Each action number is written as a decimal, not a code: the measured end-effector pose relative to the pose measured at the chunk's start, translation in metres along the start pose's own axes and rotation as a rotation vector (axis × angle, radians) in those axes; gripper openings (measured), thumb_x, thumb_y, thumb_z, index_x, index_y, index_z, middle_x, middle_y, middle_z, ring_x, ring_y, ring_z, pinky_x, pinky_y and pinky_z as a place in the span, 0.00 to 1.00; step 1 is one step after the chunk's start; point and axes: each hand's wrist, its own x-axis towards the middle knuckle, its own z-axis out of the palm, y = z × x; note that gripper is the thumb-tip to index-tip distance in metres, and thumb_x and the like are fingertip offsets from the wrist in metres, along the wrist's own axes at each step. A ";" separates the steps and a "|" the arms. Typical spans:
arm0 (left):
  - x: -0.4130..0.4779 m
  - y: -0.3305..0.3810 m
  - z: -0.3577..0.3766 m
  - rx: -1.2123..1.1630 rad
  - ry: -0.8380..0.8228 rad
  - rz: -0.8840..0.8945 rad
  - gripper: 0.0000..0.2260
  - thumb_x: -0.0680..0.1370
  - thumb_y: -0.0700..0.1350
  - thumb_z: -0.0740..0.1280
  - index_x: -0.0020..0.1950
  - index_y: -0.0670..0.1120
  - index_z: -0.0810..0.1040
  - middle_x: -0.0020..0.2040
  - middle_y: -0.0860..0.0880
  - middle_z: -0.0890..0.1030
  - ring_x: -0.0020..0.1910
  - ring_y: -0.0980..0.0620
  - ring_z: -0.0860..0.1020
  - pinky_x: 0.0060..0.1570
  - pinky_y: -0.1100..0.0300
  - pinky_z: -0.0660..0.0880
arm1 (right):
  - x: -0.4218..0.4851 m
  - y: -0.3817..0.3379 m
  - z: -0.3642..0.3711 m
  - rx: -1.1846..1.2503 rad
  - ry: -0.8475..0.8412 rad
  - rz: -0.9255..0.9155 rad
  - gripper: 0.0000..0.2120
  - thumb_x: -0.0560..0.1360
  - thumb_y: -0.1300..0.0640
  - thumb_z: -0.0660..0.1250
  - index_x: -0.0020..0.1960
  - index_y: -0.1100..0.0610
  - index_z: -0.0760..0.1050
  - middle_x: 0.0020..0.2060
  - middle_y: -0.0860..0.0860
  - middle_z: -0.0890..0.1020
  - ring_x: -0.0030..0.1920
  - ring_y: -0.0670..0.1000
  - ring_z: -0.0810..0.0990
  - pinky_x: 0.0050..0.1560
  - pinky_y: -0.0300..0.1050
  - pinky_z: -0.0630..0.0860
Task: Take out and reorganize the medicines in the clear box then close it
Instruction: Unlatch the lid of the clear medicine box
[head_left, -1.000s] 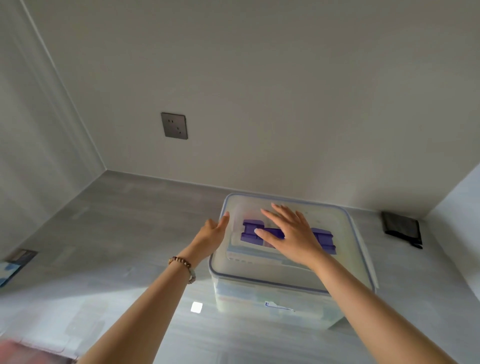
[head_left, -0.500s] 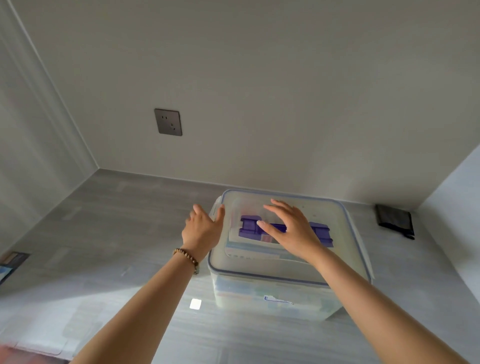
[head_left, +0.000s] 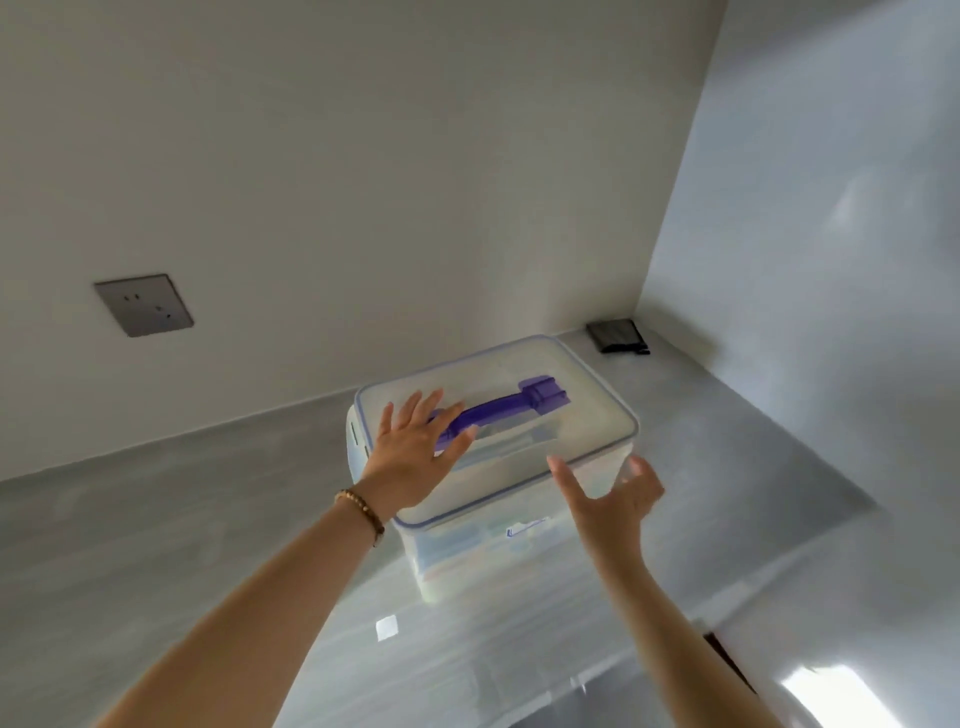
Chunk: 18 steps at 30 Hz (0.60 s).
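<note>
The clear box (head_left: 524, 540) stands on the grey counter with its blue-rimmed lid (head_left: 571, 410) on top. A purple handle (head_left: 514, 405) lies flat across the lid. My left hand (head_left: 415, 457) rests flat on the lid's left part, fingers spread, partly over the handle's left end. My right hand (head_left: 608, 493) hovers at the box's near right side, fingers spread and slightly bent, gripping nothing. Medicine packs show only as faint colours through the box wall.
A grey counter (head_left: 156, 545) runs along a white wall with a grey socket (head_left: 143, 305). A dark folded item (head_left: 615, 336) lies in the back right corner. A white side wall (head_left: 831, 260) closes the right. A small white square (head_left: 387, 627) lies near the box.
My right hand came off the lid's handle and moved to the near right side of the box. My left hand moved from the left edge onto the lid. The view swung left and tilted.
</note>
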 end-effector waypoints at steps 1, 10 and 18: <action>-0.001 0.001 0.000 -0.002 -0.007 -0.003 0.28 0.76 0.66 0.41 0.74 0.60 0.54 0.77 0.54 0.49 0.75 0.51 0.44 0.73 0.49 0.38 | -0.004 0.001 0.004 0.047 -0.047 0.118 0.46 0.63 0.47 0.77 0.69 0.66 0.58 0.64 0.59 0.62 0.63 0.57 0.67 0.63 0.50 0.69; -0.002 0.000 -0.001 -0.012 0.005 0.014 0.29 0.75 0.67 0.39 0.74 0.59 0.54 0.77 0.52 0.50 0.76 0.50 0.45 0.73 0.48 0.39 | -0.016 0.000 0.025 0.347 -0.331 0.352 0.17 0.70 0.43 0.70 0.40 0.56 0.71 0.36 0.53 0.79 0.39 0.49 0.79 0.48 0.40 0.77; -0.007 0.002 -0.002 -0.116 0.093 -0.015 0.29 0.75 0.67 0.43 0.73 0.57 0.59 0.76 0.51 0.57 0.75 0.50 0.51 0.74 0.49 0.44 | -0.015 -0.008 0.014 0.240 -0.232 0.369 0.31 0.65 0.41 0.73 0.55 0.65 0.71 0.48 0.58 0.76 0.45 0.53 0.78 0.52 0.45 0.78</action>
